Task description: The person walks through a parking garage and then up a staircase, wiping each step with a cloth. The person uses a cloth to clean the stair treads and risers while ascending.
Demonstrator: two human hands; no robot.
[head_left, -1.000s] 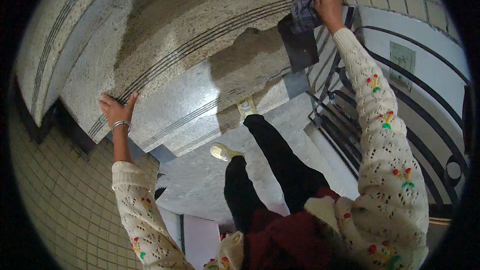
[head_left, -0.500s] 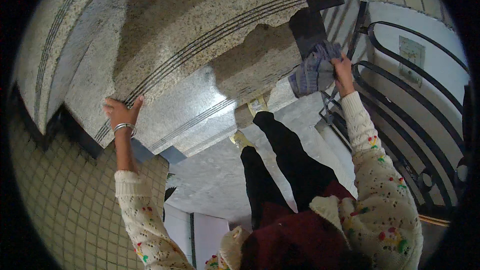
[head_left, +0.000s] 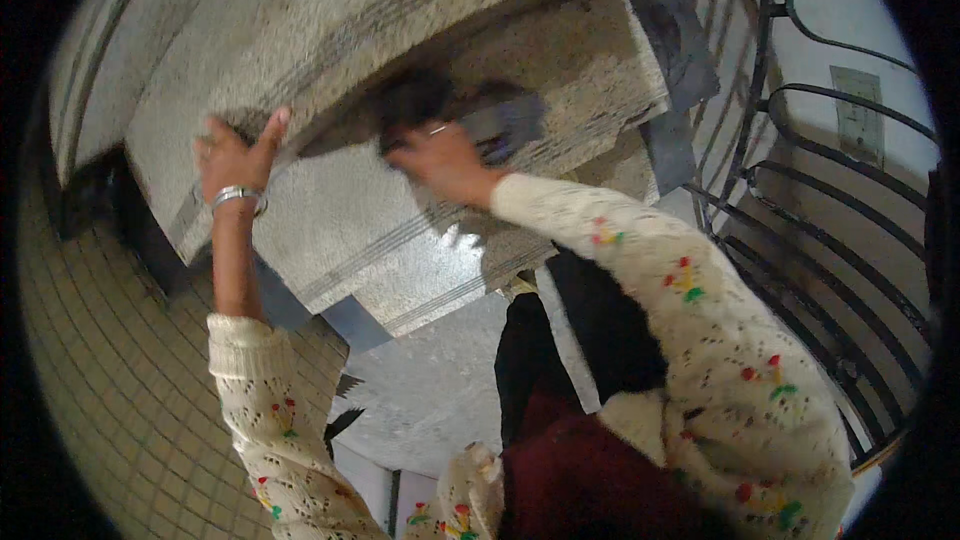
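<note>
My left hand [head_left: 238, 158] rests on the edge of a speckled stone step [head_left: 350, 205], thumb and fingers spread, with a silver bangle at its wrist. Farther right, my right hand [head_left: 445, 162] presses a grey-purple cloth [head_left: 510, 125] against the stone, smeared by motion. A ring shows on one of its fingers. The cloth lies partly beneath the hand, and a dark shadow falls beside it. Both arms wear cream knitted sleeves with small coloured flowers.
A black metal railing [head_left: 835, 190] runs along the right side, before a pale wall with a metal plate [head_left: 858, 115]. Tan tiles [head_left: 110, 340] cover the surface at left. Grey floor [head_left: 420, 390] lies below the steps, around my legs [head_left: 530, 335] in black trousers.
My right hand has swept leftward with the cloth, from beside the railing to the middle of the step. The left hand stays at the step edge. The view has shifted slightly.
</note>
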